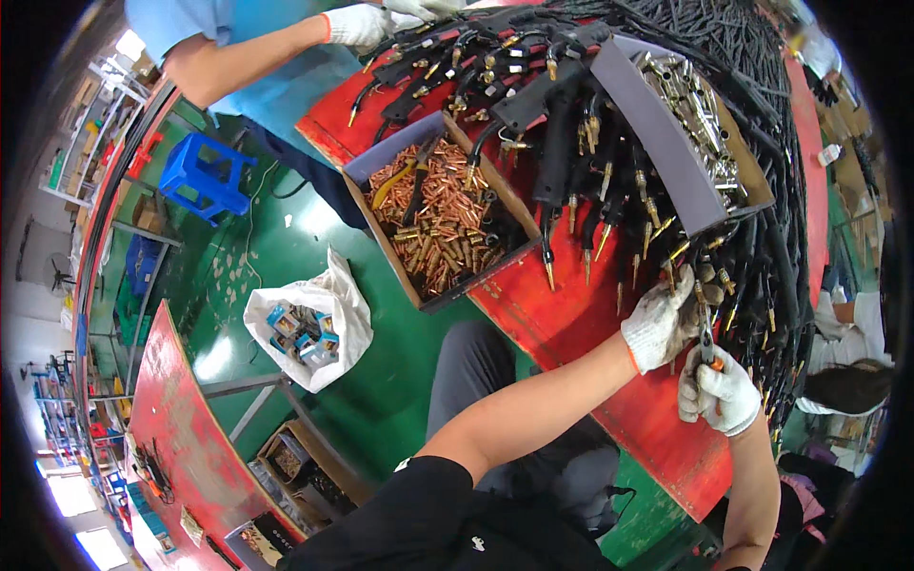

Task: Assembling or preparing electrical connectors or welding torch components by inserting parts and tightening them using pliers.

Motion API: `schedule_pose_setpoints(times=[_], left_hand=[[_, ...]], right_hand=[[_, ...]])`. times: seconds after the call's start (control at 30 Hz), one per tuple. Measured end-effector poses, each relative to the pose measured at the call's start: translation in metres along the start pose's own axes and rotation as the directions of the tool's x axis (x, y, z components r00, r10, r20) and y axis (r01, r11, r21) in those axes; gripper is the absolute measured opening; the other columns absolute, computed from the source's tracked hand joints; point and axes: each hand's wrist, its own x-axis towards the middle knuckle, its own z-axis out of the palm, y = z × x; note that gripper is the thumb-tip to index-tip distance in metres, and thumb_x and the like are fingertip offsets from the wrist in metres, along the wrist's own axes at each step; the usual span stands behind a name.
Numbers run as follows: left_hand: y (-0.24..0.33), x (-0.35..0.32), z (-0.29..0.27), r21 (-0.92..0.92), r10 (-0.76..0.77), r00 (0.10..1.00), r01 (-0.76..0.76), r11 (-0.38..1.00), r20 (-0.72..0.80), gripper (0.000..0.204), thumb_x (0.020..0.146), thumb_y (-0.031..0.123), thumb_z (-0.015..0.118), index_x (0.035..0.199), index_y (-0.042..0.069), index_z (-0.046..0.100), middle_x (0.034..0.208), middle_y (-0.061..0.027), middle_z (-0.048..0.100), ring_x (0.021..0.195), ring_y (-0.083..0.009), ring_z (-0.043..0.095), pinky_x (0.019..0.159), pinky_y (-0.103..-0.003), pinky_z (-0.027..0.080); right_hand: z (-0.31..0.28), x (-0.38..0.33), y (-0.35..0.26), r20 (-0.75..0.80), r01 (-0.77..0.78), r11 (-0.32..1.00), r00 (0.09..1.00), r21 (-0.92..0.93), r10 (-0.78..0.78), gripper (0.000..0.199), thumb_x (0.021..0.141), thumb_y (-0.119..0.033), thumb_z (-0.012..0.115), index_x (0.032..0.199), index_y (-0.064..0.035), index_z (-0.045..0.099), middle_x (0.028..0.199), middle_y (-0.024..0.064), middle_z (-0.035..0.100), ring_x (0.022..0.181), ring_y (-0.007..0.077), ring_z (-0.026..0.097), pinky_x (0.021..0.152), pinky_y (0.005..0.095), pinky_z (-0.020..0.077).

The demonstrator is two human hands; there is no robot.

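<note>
White knitted gloves cover both of my hands. My left hand [659, 324] is closed around the brass end of a welding torch at the table's right part; its fingers hide much of that end. Just to the right and nearer, my right hand [721, 392] grips pliers [705, 344], with a bit of orange handle showing. The plier jaws point away from me and meet the brass piece by my left fingers. Around both hands lie many more welding torches [557, 157] with black handles and brass tips.
A box of copper contact tips [433, 205], with yellow-handled pliers in it, sits at the table's left edge. A box of silvery nozzles [700, 114] lies across the torches. A co-worker's gloved hand [357, 27] is at the far left. A white sack [333, 305] and blue stool [205, 176] stand on the floor.
</note>
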Motion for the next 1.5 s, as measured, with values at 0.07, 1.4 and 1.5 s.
schedule_pose_setpoints(times=[0.07, 1.4, 1.5], left_hand=[[-0.013, 0.008, -0.003, 0.154, 0.094, 0.994, -0.086, 0.984, -0.047, 0.04, 0.103, 0.045, 0.058, 0.126, 0.013, 0.061, 0.105, -0.0035, 0.069, 0.087, -0.0125, 0.065, 0.074, -0.026, 0.054], [0.02, 0.014, 0.014, 0.516, 0.052, 0.918, 0.173, 0.839, -0.392, 0.03, 0.1, 0.044, 0.062, 0.09, 0.016, 0.062, 0.069, 0.0015, 0.058, 0.052, -0.0109, 0.051, 0.042, -0.026, 0.033], [0.017, 0.016, 0.013, 0.595, 0.121, 0.921, 0.135, 0.792, -0.37, 0.03, 0.103, 0.041, 0.058, 0.091, 0.014, 0.061, 0.064, 0.0006, 0.057, 0.05, -0.0127, 0.053, 0.039, -0.027, 0.034]], right_hand=[[-0.002, -0.001, 0.0, 0.017, -0.006, 1.0, 1.0, 0.027, 0.005, 0.038, 0.086, -0.03, 0.082, 0.104, -0.0097, 0.055, 0.077, 0.0079, 0.059, 0.061, 0.0237, 0.054, 0.053, 0.0394, 0.0432], [0.031, -0.007, -0.09, -0.343, -0.412, 0.365, 0.908, -0.835, 0.239, 0.031, 0.095, -0.03, 0.064, 0.103, -0.0003, 0.063, 0.071, 0.0054, 0.057, 0.06, 0.0144, 0.057, 0.052, 0.0331, 0.0464], [0.052, -0.005, -0.109, -0.346, -0.318, -0.2, 0.93, -0.927, 0.121, 0.045, 0.091, -0.03, 0.059, 0.123, 0.0015, 0.063, 0.093, 0.025, 0.07, 0.083, 0.0364, 0.07, 0.077, 0.0429, 0.0539]])
